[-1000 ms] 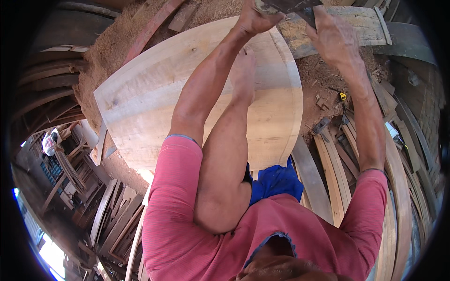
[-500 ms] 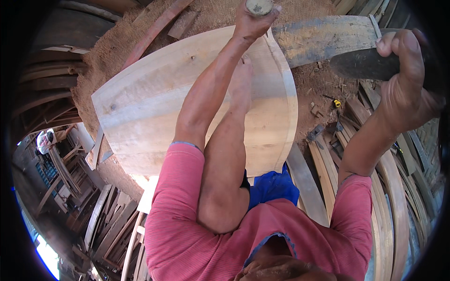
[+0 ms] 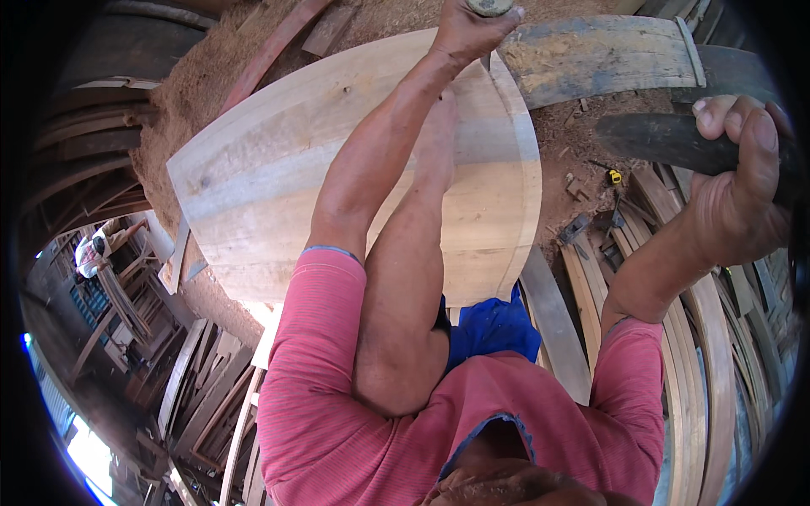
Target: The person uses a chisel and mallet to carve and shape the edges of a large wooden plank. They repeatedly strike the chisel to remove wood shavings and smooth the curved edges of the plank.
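Observation:
My left hand is closed round a chisel at the far edge of a broad pale wooden panel. The round end of the chisel's handle shows above the fist, and a bit of dark blade lies below it, near a line along the panel's right rim. Off to the right, my right hand grips a dark wooden club-like mallet, held raised and apart from the chisel. Part of the mallet is hidden behind the fingers. My bare foot rests on the panel beside my left forearm.
A weathered plank lies beyond the panel. Sawdust covers the ground, with a yellow tool and a hand plane on the right. Long boards lie at the right. Another person stands far left among timber.
My right hand and the mallet have moved down and slightly right in the view. My left hand stays closed on the chisel at the panel's rim; the whole view has shifted a little.

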`<state>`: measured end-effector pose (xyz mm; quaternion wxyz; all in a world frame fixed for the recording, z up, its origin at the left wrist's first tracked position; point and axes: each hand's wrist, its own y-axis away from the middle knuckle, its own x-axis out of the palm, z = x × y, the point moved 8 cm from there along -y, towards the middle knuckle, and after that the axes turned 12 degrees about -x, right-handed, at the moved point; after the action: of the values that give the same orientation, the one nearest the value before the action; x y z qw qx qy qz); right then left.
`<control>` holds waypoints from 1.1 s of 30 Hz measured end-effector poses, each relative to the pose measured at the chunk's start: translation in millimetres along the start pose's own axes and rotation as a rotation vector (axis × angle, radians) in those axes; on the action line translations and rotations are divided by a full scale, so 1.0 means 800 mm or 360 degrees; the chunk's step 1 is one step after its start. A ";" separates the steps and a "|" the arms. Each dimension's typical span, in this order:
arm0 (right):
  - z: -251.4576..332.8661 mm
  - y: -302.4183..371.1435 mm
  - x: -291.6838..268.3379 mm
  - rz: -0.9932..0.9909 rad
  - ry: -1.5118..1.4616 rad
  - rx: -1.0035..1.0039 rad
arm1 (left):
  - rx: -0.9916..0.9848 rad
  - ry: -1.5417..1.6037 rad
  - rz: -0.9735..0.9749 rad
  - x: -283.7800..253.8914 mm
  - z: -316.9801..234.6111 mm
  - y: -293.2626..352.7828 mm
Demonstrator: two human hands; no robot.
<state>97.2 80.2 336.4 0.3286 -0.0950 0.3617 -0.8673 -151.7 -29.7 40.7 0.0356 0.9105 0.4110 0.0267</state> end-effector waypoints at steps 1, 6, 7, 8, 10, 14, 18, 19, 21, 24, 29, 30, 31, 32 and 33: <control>0.000 0.001 0.000 0.0004 -0.0009 0.0004 | -0.0025 0.0004 -0.0018 -0.001 0.004 0.001; -0.001 0.003 -0.003 0.0019 -0.0018 0.0012 | -0.0077 -0.0041 -0.0088 0.003 0.005 0.005; 0.000 0.004 -0.004 0.0019 -0.0020 0.0007 | -0.0105 -0.0011 -0.0081 0.004 0.005 0.006; 0.000 0.005 -0.004 0.0022 -0.0016 0.0004 | -0.0133 0.0020 -0.0072 0.006 0.006 0.007; 0.002 0.006 -0.007 0.0030 -0.0016 0.0004 | -0.0123 0.0038 -0.0065 0.010 0.000 0.007; 0.002 0.006 -0.008 0.0039 -0.0037 -0.0006 | 0.0057 -0.0100 0.0035 0.008 -0.018 -0.001; 0.004 0.006 -0.008 0.0052 -0.0038 -0.0019 | 0.0133 -0.0210 0.0179 0.008 -0.014 -0.012; 0.006 0.006 -0.009 0.0056 -0.0037 -0.0020 | 0.0134 -0.0255 0.0168 0.009 -0.013 -0.012; 0.007 0.006 -0.009 0.0069 -0.0030 -0.0032 | 0.0134 -0.0346 0.0143 0.009 -0.013 -0.013; 0.010 0.004 -0.009 0.0108 -0.0024 -0.0065 | 0.0157 -0.0351 0.0172 0.005 -0.018 -0.013; 0.015 -0.005 -0.007 0.0293 0.0051 -0.0209 | 0.0160 -0.0435 0.0209 0.005 -0.026 -0.013; 0.019 -0.008 -0.007 0.0362 0.0095 -0.0280 | 0.0181 -0.0418 0.0232 0.005 -0.028 -0.012; 0.020 -0.009 -0.005 0.0432 0.0126 -0.0338 | 0.0185 -0.0378 0.0214 0.005 -0.029 -0.011; 0.021 -0.011 -0.004 0.0500 0.0164 -0.0408 | 0.0188 -0.0339 0.0196 0.006 -0.029 -0.009; 0.022 -0.012 -0.002 0.0553 0.0210 -0.0486 | 0.0193 -0.0302 0.0175 0.005 -0.028 -0.008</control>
<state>100.8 76.6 355.7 0.4303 -0.0231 0.5202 -0.7374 -155.4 -21.4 62.4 0.0176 0.9306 0.3561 -0.0826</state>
